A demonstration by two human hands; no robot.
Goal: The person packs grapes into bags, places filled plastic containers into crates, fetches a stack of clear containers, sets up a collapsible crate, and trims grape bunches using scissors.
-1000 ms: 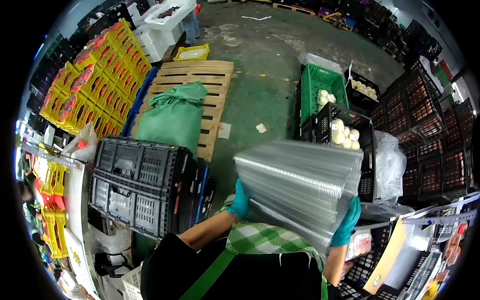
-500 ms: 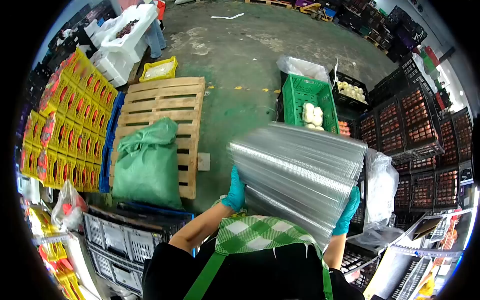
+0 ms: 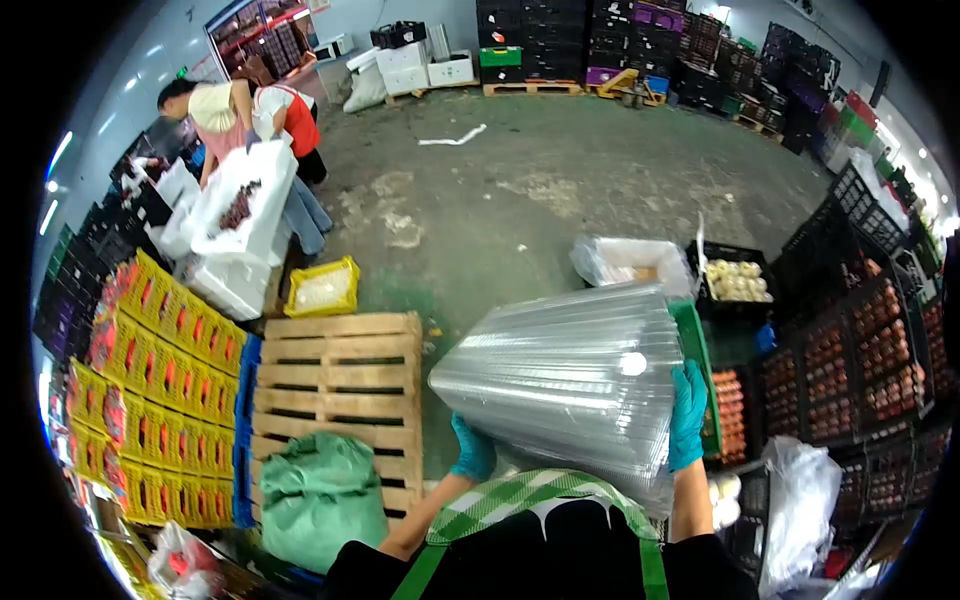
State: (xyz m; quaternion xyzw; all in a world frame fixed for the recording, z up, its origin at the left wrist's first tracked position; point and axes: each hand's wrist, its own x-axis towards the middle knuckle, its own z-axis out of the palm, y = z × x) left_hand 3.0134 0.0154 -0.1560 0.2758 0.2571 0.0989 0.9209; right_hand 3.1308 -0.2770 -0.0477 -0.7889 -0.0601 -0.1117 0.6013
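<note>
Held out before my body is a large nested stack of clear plastic trays (image 3: 560,370), its ribbed rims catching the light. My left hand (image 3: 473,448), in a teal glove, grips the stack's lower left side; its fingertips are partly hidden beneath the plastic. On the right end, my right hand (image 3: 687,415), gloved the same, presses with closed fingers. Behind the stack, a green crate (image 3: 703,375) is mostly covered by it. A green-and-white checked apron (image 3: 530,492) covers my front.
A wooden pallet (image 3: 340,350) carries a green sack (image 3: 322,500). Yellow crates (image 3: 180,390) are stacked on the left. Black crates of produce (image 3: 840,350) rise on the right, near a box of pale vegetables (image 3: 738,280). Two people stand by white foam boxes (image 3: 245,205).
My view has tilted up, bringing the far wall and the two people into sight. The tray stack has turned slightly and now covers most of the green crate; both hands keep their hold.
</note>
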